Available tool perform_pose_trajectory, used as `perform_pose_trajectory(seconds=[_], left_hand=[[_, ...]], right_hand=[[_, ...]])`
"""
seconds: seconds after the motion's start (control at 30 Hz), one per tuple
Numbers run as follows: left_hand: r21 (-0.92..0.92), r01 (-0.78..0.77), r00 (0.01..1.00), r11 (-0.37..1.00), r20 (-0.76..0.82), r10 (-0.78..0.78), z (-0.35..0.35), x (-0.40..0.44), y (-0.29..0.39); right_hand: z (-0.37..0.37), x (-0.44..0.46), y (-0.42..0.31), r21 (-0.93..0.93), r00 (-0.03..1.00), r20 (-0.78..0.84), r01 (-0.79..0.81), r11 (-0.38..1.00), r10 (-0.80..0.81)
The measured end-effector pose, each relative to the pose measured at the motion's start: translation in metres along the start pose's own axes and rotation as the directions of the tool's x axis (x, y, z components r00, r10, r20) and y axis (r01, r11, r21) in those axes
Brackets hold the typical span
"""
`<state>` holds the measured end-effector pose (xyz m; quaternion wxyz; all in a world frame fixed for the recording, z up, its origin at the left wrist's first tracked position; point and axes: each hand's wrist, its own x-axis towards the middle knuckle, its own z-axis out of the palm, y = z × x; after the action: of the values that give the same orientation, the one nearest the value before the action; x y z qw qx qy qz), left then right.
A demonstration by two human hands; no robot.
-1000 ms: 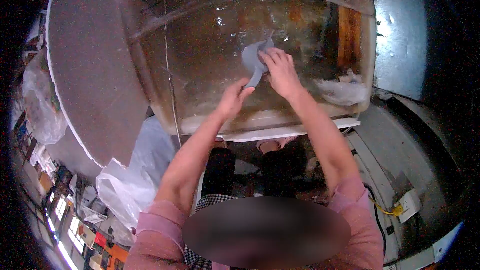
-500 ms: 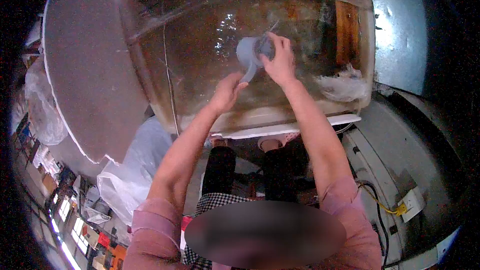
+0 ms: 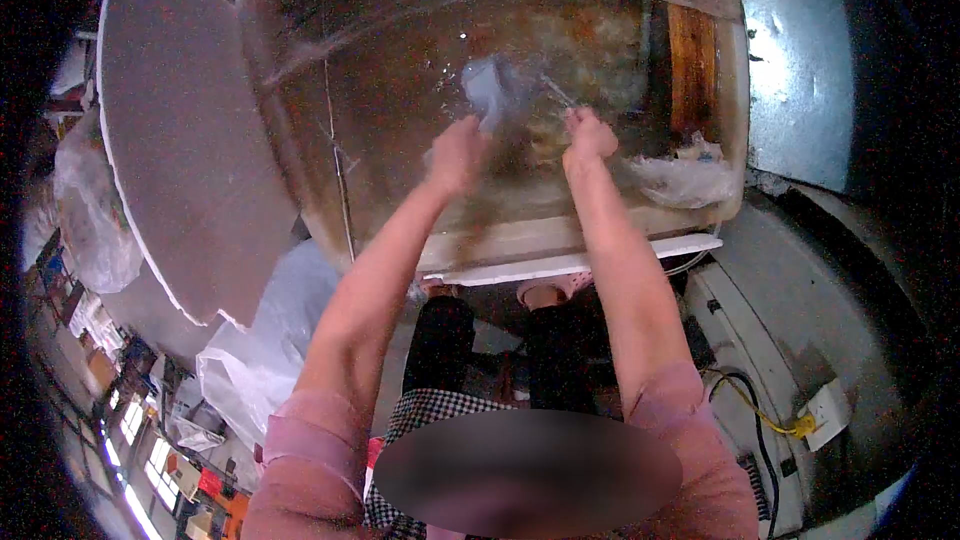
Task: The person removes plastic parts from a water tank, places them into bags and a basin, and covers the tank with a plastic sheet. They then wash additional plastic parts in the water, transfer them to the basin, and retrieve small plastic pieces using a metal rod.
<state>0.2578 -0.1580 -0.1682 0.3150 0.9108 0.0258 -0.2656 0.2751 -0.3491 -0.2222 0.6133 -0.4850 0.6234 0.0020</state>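
Note:
A pale grey-blue jug (image 3: 484, 85), blurred by motion, is over the murky water of a large tub (image 3: 470, 246). My left hand (image 3: 458, 155) is closed around its handle, and the fingers are partly smeared. To the right, apart from the jug, my right hand (image 3: 590, 137) is closed on a thin light rod (image 3: 557, 92), which points up and left over the water. The rod's kind is too small to make out. Between the two hands the water's surface looks streaked.
A crumpled clear plastic bag (image 3: 685, 175) lies in the tub's near right corner, below a wooden board (image 3: 692, 65). At left stands a large grey panel (image 3: 190, 140) with a white edge. A white socket box (image 3: 826, 417) with a yellow plug sits at lower right.
My right hand has let go of the jug's rim and moved right and down, keeping the thin rod. My left hand and the jug have shifted slightly; the left hand has moved up.

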Motion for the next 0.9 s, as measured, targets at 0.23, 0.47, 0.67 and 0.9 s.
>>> perform_pose_trajectory(seconds=[0.23, 0.47, 0.67, 0.9], left_hand=[[-0.182, -0.076, 0.979, 0.980, -0.198, 0.039, -0.008, 0.075, -0.014], [0.068, -0.084, 0.908, 0.994, -0.405, 0.104, -0.015, 0.183, -0.007], [0.403, -0.184, 0.815, 0.897, -0.447, 0.369, -0.026, 0.059, -0.020], [0.659, 0.549, 0.829, 0.514, -0.509, -0.233, -0.058, -0.167, -0.121]], right_hand=[[-0.027, 0.035, -0.001, -0.379, 0.871, 0.085, 0.478, 0.792, -0.485], [-0.037, 0.031, -0.003, -0.769, 0.735, 0.438, 0.605, 0.208, -0.518], [-0.026, -0.008, -0.016, -0.705, 0.710, 0.701, 0.704, -0.089, 0.067], [-0.050, -0.034, 0.002, -0.815, 0.814, 0.563, 0.576, -0.066, 0.141]])
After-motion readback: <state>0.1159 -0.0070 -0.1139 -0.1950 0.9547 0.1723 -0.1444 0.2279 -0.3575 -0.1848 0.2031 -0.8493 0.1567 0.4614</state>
